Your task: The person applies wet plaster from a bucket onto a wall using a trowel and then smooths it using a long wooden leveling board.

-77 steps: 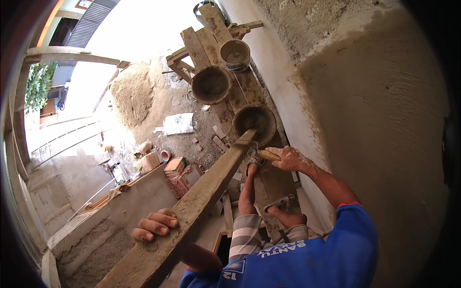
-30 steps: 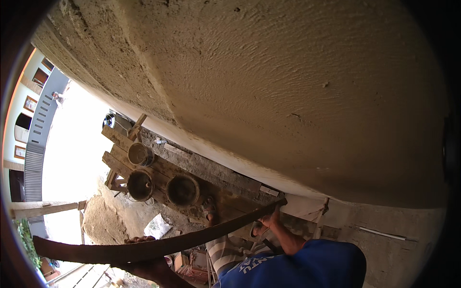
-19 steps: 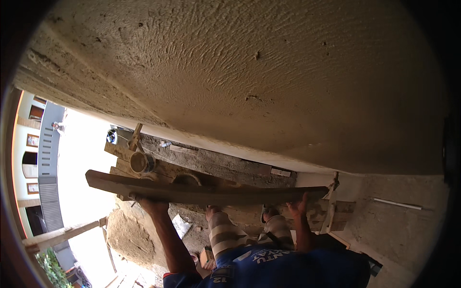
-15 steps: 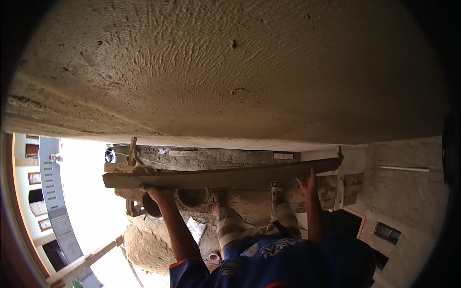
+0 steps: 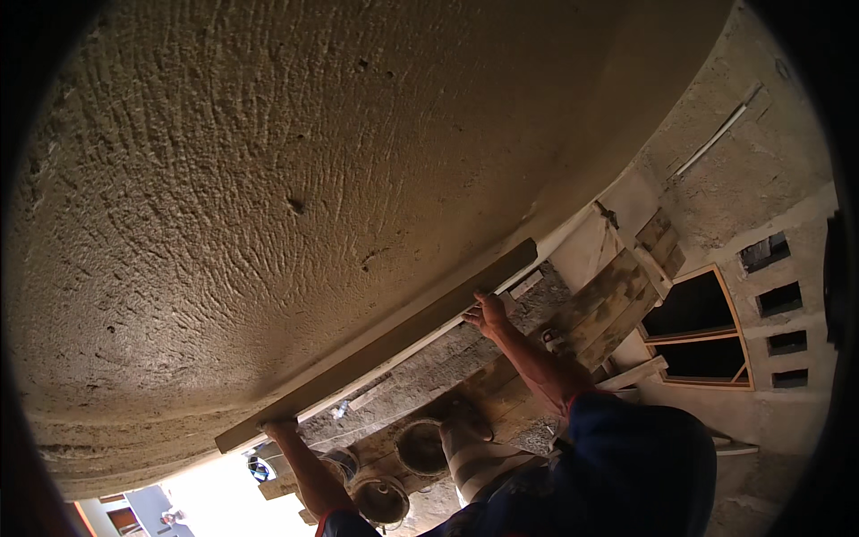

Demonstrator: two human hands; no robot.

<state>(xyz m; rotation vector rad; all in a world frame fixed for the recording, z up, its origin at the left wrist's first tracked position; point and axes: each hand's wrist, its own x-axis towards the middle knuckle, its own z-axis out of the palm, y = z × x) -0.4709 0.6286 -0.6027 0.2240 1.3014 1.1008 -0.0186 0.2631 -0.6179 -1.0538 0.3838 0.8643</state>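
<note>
A long straight wooden board (image 5: 385, 345) lies slantwise against the freshly plastered wall (image 5: 268, 179), its right end higher in the view. My left hand (image 5: 284, 430) grips the lower edge close to the board's left end. Farther right, my right hand (image 5: 488, 313) holds the same edge, with some fingers hidden behind the wood. Rough, combed-looking plaster covers the wall to the left, while the surface toward the right looks smoother.
Below me is a plank scaffold (image 5: 591, 327), where my feet stand. Round buckets (image 5: 420, 446) sit on it by my legs. A side wall on the right has a wood-framed opening (image 5: 698, 331) and several small square holes. A pale pipe (image 5: 716, 139) runs along that wall.
The board has moved from in front of my body up against the wall and now slants. My right hand has closed on its edge. The view has tilted.
</note>
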